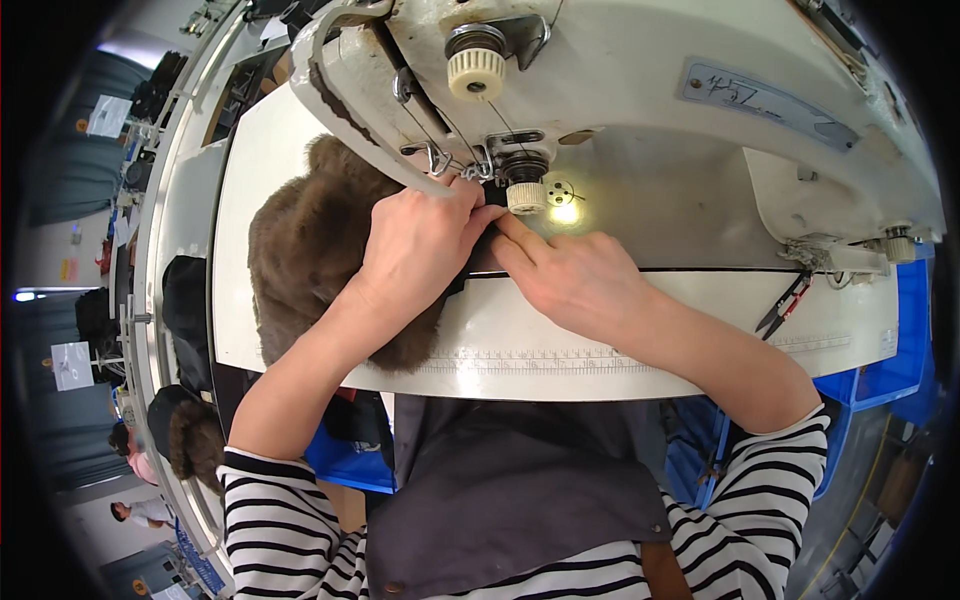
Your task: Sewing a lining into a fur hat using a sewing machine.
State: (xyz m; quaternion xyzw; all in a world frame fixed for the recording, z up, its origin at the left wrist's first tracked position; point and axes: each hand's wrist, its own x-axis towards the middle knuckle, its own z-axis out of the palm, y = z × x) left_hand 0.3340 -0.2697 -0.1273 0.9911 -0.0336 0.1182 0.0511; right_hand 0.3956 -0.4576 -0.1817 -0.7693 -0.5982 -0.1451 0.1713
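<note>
A brown furry piece with dark cloth [484,255] along its side lies at the left of the sewing machine [640,60]; its fur [310,245] bunches beside and under my left forearm. My left hand [420,235] is closed on the dark cloth just below the needle area, its fingertips partly hidden behind the machine's parts. Close against its thumb, my right hand [580,280] pinches the same cloth with thumb and forefinger. The needle and presser foot are hard to make out. A small lamp lights the metal bed [670,200] to the right.
Thread snips [785,305] with red and black handles lie at the table's right. A printed ruler [530,360] runs along the white table's [470,385] front edge. Blue bins [880,370] stand at the right. Another furry piece [195,440] hangs at the left, beside black items [185,310].
</note>
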